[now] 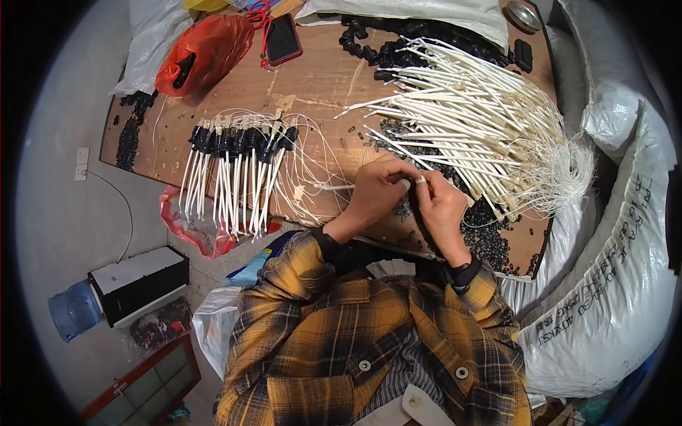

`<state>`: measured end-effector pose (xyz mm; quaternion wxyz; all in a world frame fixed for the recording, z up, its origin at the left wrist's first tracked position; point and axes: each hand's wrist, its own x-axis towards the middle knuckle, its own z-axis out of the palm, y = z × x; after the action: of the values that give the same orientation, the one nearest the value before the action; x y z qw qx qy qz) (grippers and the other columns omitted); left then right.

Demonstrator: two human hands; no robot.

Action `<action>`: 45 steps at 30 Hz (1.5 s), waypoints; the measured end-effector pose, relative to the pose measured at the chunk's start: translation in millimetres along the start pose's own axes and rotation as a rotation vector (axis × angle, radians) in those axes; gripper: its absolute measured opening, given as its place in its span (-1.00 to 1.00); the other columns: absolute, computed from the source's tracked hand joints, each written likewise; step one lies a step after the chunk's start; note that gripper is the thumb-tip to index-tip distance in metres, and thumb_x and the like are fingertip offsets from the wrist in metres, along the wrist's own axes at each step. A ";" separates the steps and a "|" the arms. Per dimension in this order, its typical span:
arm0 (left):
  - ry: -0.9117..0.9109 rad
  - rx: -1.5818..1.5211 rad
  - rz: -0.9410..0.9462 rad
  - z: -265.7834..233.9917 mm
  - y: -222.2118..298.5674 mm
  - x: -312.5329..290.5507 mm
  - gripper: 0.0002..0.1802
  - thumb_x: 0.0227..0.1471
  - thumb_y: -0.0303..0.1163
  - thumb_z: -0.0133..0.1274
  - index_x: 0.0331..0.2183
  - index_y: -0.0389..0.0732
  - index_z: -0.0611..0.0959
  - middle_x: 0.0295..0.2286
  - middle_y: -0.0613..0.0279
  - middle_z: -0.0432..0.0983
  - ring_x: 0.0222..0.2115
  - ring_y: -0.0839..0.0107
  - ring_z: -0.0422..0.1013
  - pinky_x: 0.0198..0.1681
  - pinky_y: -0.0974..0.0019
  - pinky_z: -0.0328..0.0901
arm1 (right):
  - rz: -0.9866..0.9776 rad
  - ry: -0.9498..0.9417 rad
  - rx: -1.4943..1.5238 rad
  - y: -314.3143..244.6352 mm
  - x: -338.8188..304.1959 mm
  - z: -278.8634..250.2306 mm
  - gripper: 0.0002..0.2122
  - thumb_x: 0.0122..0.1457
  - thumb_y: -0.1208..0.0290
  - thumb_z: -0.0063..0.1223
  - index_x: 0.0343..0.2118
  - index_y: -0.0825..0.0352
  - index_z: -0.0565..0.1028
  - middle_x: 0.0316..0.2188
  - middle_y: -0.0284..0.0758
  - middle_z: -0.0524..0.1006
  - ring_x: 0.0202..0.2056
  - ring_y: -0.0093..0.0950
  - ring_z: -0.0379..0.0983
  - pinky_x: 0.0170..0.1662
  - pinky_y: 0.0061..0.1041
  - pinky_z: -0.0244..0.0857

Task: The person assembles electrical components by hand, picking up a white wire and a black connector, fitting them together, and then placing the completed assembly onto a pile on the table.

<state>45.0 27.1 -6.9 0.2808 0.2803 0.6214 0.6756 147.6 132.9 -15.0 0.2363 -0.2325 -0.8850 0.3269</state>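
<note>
In front of my chest, over the near edge of the wooden table (320,92), my two hands meet. My left hand (376,190) is closed in a pinch around a white sleeved wire (334,187), whose end sticks out to the left. The fingers of my right hand (442,206) are also pinched, tip to tip with the left; whatever they grip is too small or hidden. White wraps show on some fingertips. Beyond my right hand spreads a large bundle of white sleeved wires (455,121). Small black plastic pieces (490,245) lie heaped beside that hand.
Left of my hands, wires with black sockets (241,142) hang over the table edge. Farther back are a red bag (206,57), a phone (284,39), a black chain of parts (355,42) and a metal bowl (523,15). White sacks (604,284) stand at the right.
</note>
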 end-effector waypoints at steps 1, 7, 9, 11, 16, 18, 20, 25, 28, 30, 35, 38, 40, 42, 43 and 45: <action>0.057 -0.087 -0.041 0.5 -3.3 -0.9 -0.73 -0.25 -0.72 0.01 -0.40 -0.25 0.64 -0.48 0.28 0.49 -0.45 0.56 0.41 -0.37 0.48 0.32 | -0.044 0.008 -0.037 -2.9 -0.6 -0.5 -0.93 0.08 0.49 0.08 -0.41 0.35 0.52 -0.68 -0.30 0.44 -0.70 -0.42 0.34 -0.61 -0.49 0.16; 0.039 0.215 -0.085 -7.0 1.5 2.0 -0.74 -0.26 -0.70 0.04 -0.41 -0.25 0.64 -0.48 0.30 0.46 -0.45 0.55 0.41 -0.40 0.50 0.32 | -0.240 0.028 -0.123 -10.8 -1.7 -4.2 -0.91 0.05 0.49 0.10 -0.36 0.29 0.53 -0.64 -0.21 0.47 -0.66 -0.27 0.42 -0.59 -0.41 0.24; 0.032 0.266 -0.042 -10.9 9.0 3.6 -0.72 -0.29 -0.68 0.05 -0.41 -0.23 0.64 -0.50 0.32 0.46 -0.45 0.52 0.42 -0.42 0.50 0.32 | -0.231 0.027 -0.049 -10.8 -0.8 -4.5 -0.90 0.04 0.48 0.12 -0.36 0.29 0.53 -0.64 -0.20 0.47 -0.66 -0.27 0.41 -0.59 -0.41 0.23; 0.049 0.368 0.001 -16.5 5.2 4.2 -0.72 -0.32 -0.67 0.06 -0.41 -0.22 0.64 -0.50 0.30 0.45 -0.45 0.47 0.43 -0.41 0.48 0.32 | -0.210 0.025 0.100 -10.7 -0.2 -5.1 -0.88 0.02 0.47 0.15 -0.35 0.29 0.53 -0.64 -0.18 0.46 -0.66 -0.27 0.41 -0.60 -0.41 0.23; 0.116 0.727 0.379 -23.4 1.7 9.4 -0.67 -0.33 -0.63 0.10 -0.35 -0.21 0.63 -0.48 0.23 0.47 -0.46 0.38 0.42 -0.40 0.41 0.32 | 0.021 -0.144 -0.099 -14.0 4.6 -21.3 -0.86 0.03 0.47 0.17 -0.33 0.35 0.54 -0.67 -0.30 0.46 -0.72 -0.44 0.34 -0.63 -0.50 0.20; 0.122 0.791 0.531 -21.3 7.9 11.6 -0.65 -0.31 -0.62 0.12 -0.32 -0.21 0.63 -0.46 0.21 0.48 -0.46 0.38 0.41 -0.40 0.41 0.32 | 0.472 -0.358 0.609 -4.3 11.8 -24.7 -0.85 0.06 0.47 0.16 -0.30 0.38 0.54 -0.69 -0.43 0.43 -0.73 -0.59 0.26 -0.64 -0.59 0.16; -0.082 0.652 0.433 -19.1 23.2 10.2 -0.60 -0.31 -0.61 0.11 -0.27 -0.18 0.62 -0.45 0.21 0.48 -0.43 0.31 0.42 -0.38 0.37 0.33 | 0.699 -0.450 0.961 1.5 14.5 -31.7 -0.84 0.07 0.47 0.16 -0.29 0.40 0.54 -0.70 -0.49 0.41 -0.74 -0.67 0.22 -0.65 -0.63 0.13; -0.385 0.516 0.179 -22.3 8.7 5.1 -0.48 -0.31 -0.59 0.09 -0.16 -0.12 0.58 -0.40 0.19 0.49 -0.39 0.22 0.44 -0.34 0.31 0.35 | 0.614 -0.416 1.073 0.5 16.4 -46.5 -0.83 0.12 0.47 0.12 -0.26 0.42 0.55 -0.70 -0.59 0.38 -0.73 -0.78 0.15 -0.65 -0.69 0.11; -0.348 0.588 0.242 -30.0 1.6 7.2 -0.49 -0.31 -0.57 0.10 -0.16 -0.13 0.56 -0.38 0.18 0.48 -0.40 0.20 0.44 -0.36 0.29 0.36 | 0.550 -0.334 0.939 1.5 11.2 -47.6 -0.83 0.12 0.46 0.11 -0.25 0.40 0.56 -0.71 -0.56 0.40 -0.74 -0.74 0.18 -0.64 -0.65 0.13; -0.329 0.624 0.268 -30.0 0.3 6.3 -0.49 -0.31 -0.56 0.10 -0.17 -0.13 0.55 -0.37 0.18 0.47 -0.41 0.19 0.45 -0.37 0.28 0.37 | 0.037 -0.288 0.308 -0.1 6.8 -47.9 -0.82 0.12 0.44 0.10 -0.24 0.38 0.57 -0.70 -0.54 0.42 -0.71 -0.73 0.23 -0.63 -0.61 0.17; -0.268 0.854 0.346 -20.9 10.2 2.3 -0.62 -0.32 -0.49 0.12 -0.29 -0.13 0.55 -0.42 0.19 0.44 -0.44 0.16 0.45 -0.45 0.22 0.35 | -0.290 -0.291 -0.038 -3.3 12.5 -51.0 -0.80 0.11 0.42 0.08 -0.21 0.32 0.58 -0.69 -0.51 0.45 -0.67 -0.72 0.28 -0.60 -0.58 0.16; -0.292 0.939 0.363 -18.1 19.7 -0.6 -0.75 -0.30 -0.41 0.12 -0.41 -0.15 0.53 -0.49 0.21 0.39 -0.46 0.18 0.44 -0.49 0.19 0.32 | 0.089 -0.538 0.134 -1.1 28.1 -50.7 -0.83 0.10 0.44 0.10 -0.26 0.36 0.58 -0.69 -0.52 0.45 -0.66 -0.74 0.26 -0.60 -0.63 0.12; -0.372 1.033 0.440 -19.6 23.3 -3.0 -0.78 -0.29 -0.44 0.09 -0.42 -0.15 0.54 -0.46 0.23 0.42 -0.48 0.21 0.44 -0.53 0.21 0.31 | 0.279 -0.666 0.221 0.5 30.5 -49.8 -0.84 0.10 0.45 0.10 -0.29 0.38 0.58 -0.69 -0.53 0.45 -0.65 -0.76 0.25 -0.59 -0.66 0.09; -0.406 1.084 0.472 -21.5 20.5 -6.0 -0.79 -0.29 -0.46 0.07 -0.43 -0.15 0.55 -0.45 0.24 0.43 -0.49 0.22 0.44 -0.55 0.23 0.31 | 0.390 -0.782 0.412 4.5 29.0 -44.7 -0.88 0.08 0.48 0.12 -0.35 0.40 0.57 -0.69 -0.54 0.44 -0.65 -0.78 0.22 -0.59 -0.70 0.05; -0.371 1.052 0.531 -23.2 15.0 -9.5 -0.81 -0.28 -0.46 0.06 -0.44 -0.16 0.54 -0.47 0.26 0.41 -0.51 0.24 0.43 -0.57 0.23 0.30 | 0.438 -0.847 0.512 4.5 28.9 -40.2 -0.90 0.07 0.50 0.13 -0.38 0.41 0.57 -0.69 -0.55 0.43 -0.65 -0.78 0.21 -0.58 -0.72 0.03; -0.303 0.986 0.649 -26.1 8.8 -14.7 -0.85 -0.26 -0.45 0.03 -0.47 -0.17 0.53 -0.50 0.29 0.38 -0.54 0.27 0.41 -0.59 0.24 0.28 | 0.438 -0.843 0.572 8.2 22.4 -30.9 -0.92 0.06 0.50 0.15 -0.43 0.40 0.56 -0.71 -0.58 0.39 -0.66 -0.79 0.17 -0.60 -0.71 -0.01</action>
<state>35.8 -2.0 -0.4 -0.0169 0.6453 0.6971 0.3121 149.9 165.6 6.1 -0.1584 -0.1867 -0.7098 0.6605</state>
